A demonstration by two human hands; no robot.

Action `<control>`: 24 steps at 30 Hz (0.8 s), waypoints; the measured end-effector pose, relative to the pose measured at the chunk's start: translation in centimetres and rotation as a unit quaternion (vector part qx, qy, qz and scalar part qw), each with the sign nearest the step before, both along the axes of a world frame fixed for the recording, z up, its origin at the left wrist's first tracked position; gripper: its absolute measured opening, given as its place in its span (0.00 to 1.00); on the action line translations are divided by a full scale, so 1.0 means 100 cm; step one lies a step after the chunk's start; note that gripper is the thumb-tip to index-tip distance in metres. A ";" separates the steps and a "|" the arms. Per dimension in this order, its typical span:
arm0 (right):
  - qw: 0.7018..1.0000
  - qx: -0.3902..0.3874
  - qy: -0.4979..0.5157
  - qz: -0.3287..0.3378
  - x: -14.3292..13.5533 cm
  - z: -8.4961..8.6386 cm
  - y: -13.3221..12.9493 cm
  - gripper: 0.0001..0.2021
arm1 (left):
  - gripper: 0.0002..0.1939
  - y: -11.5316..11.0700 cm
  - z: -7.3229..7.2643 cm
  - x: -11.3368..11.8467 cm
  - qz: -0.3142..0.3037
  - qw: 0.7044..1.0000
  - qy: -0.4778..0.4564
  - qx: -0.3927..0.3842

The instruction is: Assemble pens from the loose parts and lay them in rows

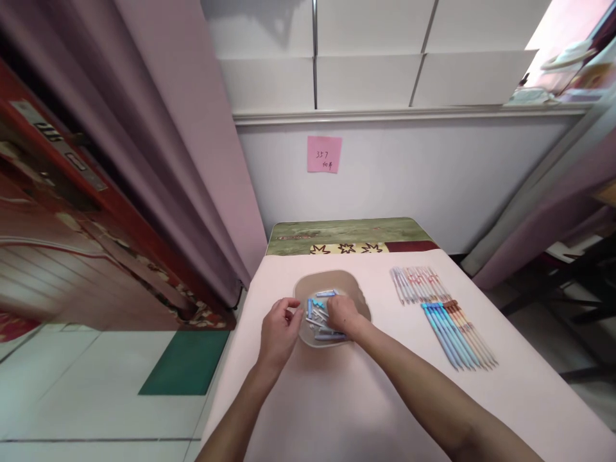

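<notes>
A beige rounded basin (332, 276) stands on the pale table cover, with blue, white and clear pen parts (317, 323) scattered in it. My right hand (342, 313) reaches inside over its right part, fingers bent down and mostly hidden among the parts. At the basin's left rim is my left hand (282, 324), thumb and fingers curled but apart, with nothing visible between them. To the right lie assembled pens in two rows: pale ones (418, 285) at the back, then blue pens (447, 337) beside brown-topped pens (471, 333) nearer.
The pale cover (308, 410) lies over a green patterned table (341, 230). A pink note (324, 154) is stuck on the wall behind. Purple curtains (183, 128) and a red door (62, 160) are at the left.
</notes>
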State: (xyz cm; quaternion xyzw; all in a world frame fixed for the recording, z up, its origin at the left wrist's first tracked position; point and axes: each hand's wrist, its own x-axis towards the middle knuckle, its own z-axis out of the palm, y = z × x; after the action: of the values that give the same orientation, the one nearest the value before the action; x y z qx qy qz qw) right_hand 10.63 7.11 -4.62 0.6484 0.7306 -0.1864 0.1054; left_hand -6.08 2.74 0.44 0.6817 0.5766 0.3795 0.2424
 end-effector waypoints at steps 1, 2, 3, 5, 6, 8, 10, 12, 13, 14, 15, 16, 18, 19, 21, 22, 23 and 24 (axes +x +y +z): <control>1.000 0.001 0.006 0.000 0.000 0.000 0.000 0.17 | 0.08 0.002 0.001 0.003 -0.021 0.999 0.023 0.008; 1.000 0.004 0.014 0.000 0.001 0.002 -0.001 0.16 | 0.07 0.004 0.001 0.007 -0.042 0.998 0.048 0.015; 1.000 0.009 0.023 -0.003 0.003 0.003 -0.001 0.16 | 0.06 0.006 0.000 0.010 -0.064 0.995 0.076 0.019; 0.999 0.025 0.045 -0.013 0.009 0.010 -0.001 0.13 | 0.06 0.010 -0.002 0.015 -0.118 0.984 0.133 0.017; 0.998 0.036 0.057 -0.021 0.013 0.014 -0.001 0.12 | 0.06 0.013 -0.003 0.018 -0.147 0.976 0.160 0.010; 0.994 0.061 0.087 -0.037 0.026 0.024 0.000 0.11 | 0.07 0.018 -0.006 0.027 -0.204 0.955 0.213 -0.019; 0.987 0.085 0.125 -0.051 0.040 0.034 0.001 0.12 | 0.09 0.023 -0.009 0.037 -0.244 0.931 0.263 -0.065; 0.978 0.105 0.171 -0.058 0.053 0.041 0.001 0.14 | 0.10 0.027 -0.014 0.050 -0.261 0.912 0.298 -0.105; 0.973 0.111 0.196 -0.059 0.058 0.042 0.000 0.15 | 0.10 0.029 -0.017 0.056 -0.263 0.907 0.308 -0.119; 0.967 0.115 0.220 -0.059 0.062 0.043 -0.001 0.16 | 0.10 0.030 -0.020 0.062 -0.263 0.903 0.314 -0.128; 0.961 0.115 0.244 -0.057 0.065 0.042 -0.002 0.15 | 0.09 0.030 -0.023 0.067 -0.262 0.901 0.318 -0.135; 0.956 0.113 0.266 -0.055 0.068 0.041 -0.003 0.12 | 0.09 0.031 -0.026 0.072 -0.260 0.899 0.321 -0.142; 0.945 0.106 0.305 -0.054 0.070 0.037 -0.005 0.06 | 0.07 0.031 -0.030 0.078 -0.257 0.897 0.324 -0.156; 0.940 0.103 0.322 -0.056 0.072 0.036 -0.005 0.05 | 0.06 0.032 -0.031 0.079 -0.255 0.898 0.321 -0.161; 0.928 0.107 0.352 -0.063 0.074 0.034 -0.006 0.05 | 0.05 0.033 -0.030 0.078 -0.248 0.903 0.308 -0.167; 0.922 0.114 0.365 -0.069 0.076 0.034 -0.007 0.06 | 0.05 0.033 -0.029 0.076 -0.241 0.908 0.298 -0.167; 0.915 0.124 0.376 -0.076 0.078 0.034 -0.008 0.07 | 0.05 0.033 -0.027 0.073 -0.234 0.912 0.294 -0.163; 0.910 0.135 0.383 -0.081 0.079 0.036 -0.009 0.08 | 0.06 0.033 -0.024 0.071 -0.221 0.922 0.278 -0.157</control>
State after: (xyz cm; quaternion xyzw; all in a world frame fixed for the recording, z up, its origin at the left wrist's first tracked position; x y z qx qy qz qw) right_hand 18.54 6.22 -1.07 0.5925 0.6780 -0.3273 -0.2864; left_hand 0.97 6.01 -1.93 0.8230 0.5076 0.0161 0.2545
